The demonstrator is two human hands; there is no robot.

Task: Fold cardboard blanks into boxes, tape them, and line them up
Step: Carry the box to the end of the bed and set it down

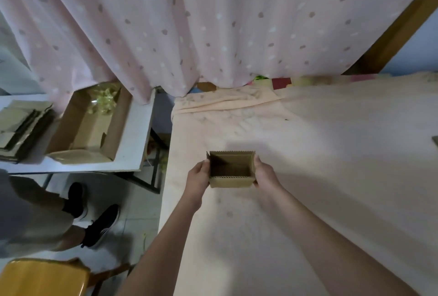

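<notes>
While clasping a small open cardboard box (231, 169) from both sides, left hand (198, 178) and right hand (265, 175) in a curled grip, just above the peach bed sheet (320, 153); flat cardboard blanks (21, 127) stacked on the white surface (132, 139) far left.

Both forearms bare, reaching forward from the lower edge and converging. Left hand (198, 177) on the left side of a small open box (231, 169), fingers curled against its wall, back of hand toward camera. Right hand (265, 175) mirrored on the right side, thumb along the near corner, fingers wrapped round the side. Wrists level, roughly straight.
</notes>
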